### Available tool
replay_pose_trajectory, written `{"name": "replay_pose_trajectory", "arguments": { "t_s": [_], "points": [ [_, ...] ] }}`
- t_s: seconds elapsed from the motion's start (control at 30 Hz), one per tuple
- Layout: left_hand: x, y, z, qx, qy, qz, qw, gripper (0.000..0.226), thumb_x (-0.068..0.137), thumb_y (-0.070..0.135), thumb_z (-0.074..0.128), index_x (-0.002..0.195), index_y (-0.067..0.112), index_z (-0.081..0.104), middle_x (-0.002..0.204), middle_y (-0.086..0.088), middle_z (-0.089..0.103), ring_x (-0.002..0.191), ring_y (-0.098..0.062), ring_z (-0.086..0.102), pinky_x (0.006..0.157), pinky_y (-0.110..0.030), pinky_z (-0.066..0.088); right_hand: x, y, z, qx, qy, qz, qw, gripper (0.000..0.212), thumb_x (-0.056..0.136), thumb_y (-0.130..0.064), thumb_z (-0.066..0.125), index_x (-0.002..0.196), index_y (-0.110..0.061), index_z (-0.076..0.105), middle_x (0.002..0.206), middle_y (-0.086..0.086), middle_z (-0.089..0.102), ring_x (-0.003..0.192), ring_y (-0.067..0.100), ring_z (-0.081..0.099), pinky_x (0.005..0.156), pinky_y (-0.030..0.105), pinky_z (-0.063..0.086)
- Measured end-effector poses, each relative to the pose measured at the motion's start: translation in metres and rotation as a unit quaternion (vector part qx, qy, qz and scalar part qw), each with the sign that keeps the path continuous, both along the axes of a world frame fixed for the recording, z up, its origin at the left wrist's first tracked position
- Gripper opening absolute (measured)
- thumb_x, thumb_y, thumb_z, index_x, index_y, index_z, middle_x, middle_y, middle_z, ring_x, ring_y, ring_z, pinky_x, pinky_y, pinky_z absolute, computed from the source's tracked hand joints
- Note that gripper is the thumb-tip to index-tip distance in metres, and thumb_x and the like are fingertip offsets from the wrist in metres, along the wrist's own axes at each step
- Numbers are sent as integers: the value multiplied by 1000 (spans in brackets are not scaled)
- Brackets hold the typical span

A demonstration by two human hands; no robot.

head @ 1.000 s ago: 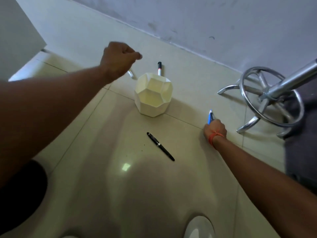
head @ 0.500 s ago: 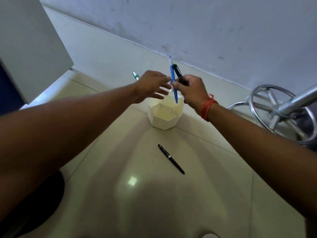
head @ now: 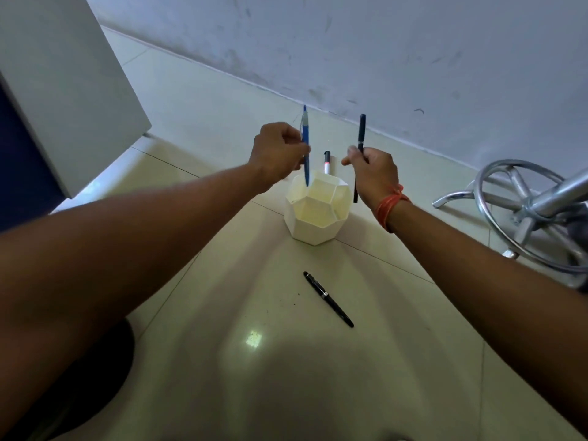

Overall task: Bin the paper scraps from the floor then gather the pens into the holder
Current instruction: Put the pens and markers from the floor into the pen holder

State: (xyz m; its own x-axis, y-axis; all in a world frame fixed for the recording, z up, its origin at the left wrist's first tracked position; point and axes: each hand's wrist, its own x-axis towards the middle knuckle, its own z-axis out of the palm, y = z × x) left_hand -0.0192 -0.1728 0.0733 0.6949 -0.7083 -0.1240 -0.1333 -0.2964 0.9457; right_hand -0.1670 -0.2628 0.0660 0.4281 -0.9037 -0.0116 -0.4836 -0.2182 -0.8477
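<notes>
A white faceted holder (head: 318, 230) stands on the tiled floor, its mouth open toward me. My left hand (head: 278, 151) pinches a blue pen (head: 305, 135) upright, tip down over the holder's far rim. My right hand (head: 374, 176), with an orange band at the wrist, grips a black pen (head: 361, 132) upright just right of the holder. A white marker with a black cap (head: 326, 162) lies on the floor behind the holder. A black pen (head: 328, 299) lies on the floor in front of it. No paper scraps are visible.
A grey wall (head: 381, 58) runs behind the holder. A chrome stool base (head: 521, 214) stands at the right. A white cabinet panel (head: 63, 90) rises at the left. A dark shoe (head: 105, 361) shows at the lower left.
The blue pen has passed from my right hand into my left. My hands have drawn apart, each with one pen upright, beside the holder.
</notes>
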Motion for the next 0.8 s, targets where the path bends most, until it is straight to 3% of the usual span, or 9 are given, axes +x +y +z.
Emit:
{"name": "replay_pose_trajectory", "arguments": {
  "t_s": [0.1, 0.2, 0.27, 0.33, 0.4, 0.47, 0.6, 0.73, 0.8],
  "points": [
    [0, 12, -18, 64, -62, 4, 996, 17, 79, 11, 76, 92, 4, 67, 87, -10, 73, 74, -18, 75, 74, -36, 64, -11, -3, -12, -18, 23, -3, 1000, 43, 95, -37, 51, 94, 2, 68, 68, 12, 60, 60, 14, 47, 61, 32, 46],
    [-1, 17, -31, 91, -97, 6, 991, 17, 75, 16, 77, 87, 6, 70, 84, -8, 74, 78, -20, 74, 79, -39, 62, -14, -6, -22, -8, -5, -30, 1000, 38, 94, -34, 54, 94, 1, 68, 88, 23, 70, 71, 15, 54, 75, 40, 54],
    [-1, 16, -34, 102, -115, 8, 988, 17, 76, 18, 77, 89, 8, 73, 85, -5, 74, 82, -19, 72, 79, -34, 60, -13, -8, -25, 15, -37, -50, 998, 35, 94, -36, 55, 91, -5, 72, 70, 16, 65, 63, 12, 49, 67, 31, 49],
    [0, 16, -35, 114, -116, 8, 987, 14, 77, 18, 77, 88, 10, 73, 84, -1, 72, 81, -17, 68, 70, -25, 53, -12, -8, -28, 35, -51, -57, 996, 32, 94, -37, 56, 91, -11, 74, 53, -2, 49, 53, 8, 41, 60, 23, 41],
    [0, 17, -38, 126, -104, 3, 987, 11, 77, 17, 77, 85, 13, 71, 79, 2, 67, 77, -14, 62, 60, -18, 43, -12, -8, -32, 35, -43, -52, 997, 29, 94, -36, 57, 91, -12, 74, 55, -8, 52, 51, 5, 43, 58, 21, 40],
    [1, 19, -45, 144, -98, -9, 985, 12, 75, 17, 77, 84, 14, 71, 76, 4, 63, 77, -15, 59, 57, -19, 40, -12, -8, -37, 35, -28, -41, 998, 30, 92, -34, 59, 89, -7, 73, 62, -2, 61, 56, 6, 49, 60, 22, 43],
    [3, 21, -51, 170, -103, -21, 980, 18, 75, 22, 75, 86, 8, 75, 91, 0, 63, 86, -20, 58, 73, -30, 49, -17, -10, -51, 62, 15, -27, 998, 29, 88, -34, 65, 87, -6, 73, 66, -6, 61, 62, 5, 53, 64, 22, 42],
    [8, 23, -54, 163, -104, -19, 981, 23, 80, 30, 71, 85, 8, 75, 92, -3, 66, 85, -17, 57, 69, -28, 45, -21, -9, -66, 102, 22, -23, 994, 30, 86, -43, 62, 85, -14, 71, 76, -3, 65, 74, 14, 58, 75, 31, 49],
    [10, 20, -56, 154, -97, -6, 983, 33, 80, 36, 68, 85, 3, 74, 87, -7, 69, 79, -17, 57, 67, -33, 46, -24, -7, -69, 101, -2, -48, 994, 34, 85, -48, 62, 86, -14, 67, 76, -4, 61, 72, 12, 55, 72, 30, 47]
  ]
}}
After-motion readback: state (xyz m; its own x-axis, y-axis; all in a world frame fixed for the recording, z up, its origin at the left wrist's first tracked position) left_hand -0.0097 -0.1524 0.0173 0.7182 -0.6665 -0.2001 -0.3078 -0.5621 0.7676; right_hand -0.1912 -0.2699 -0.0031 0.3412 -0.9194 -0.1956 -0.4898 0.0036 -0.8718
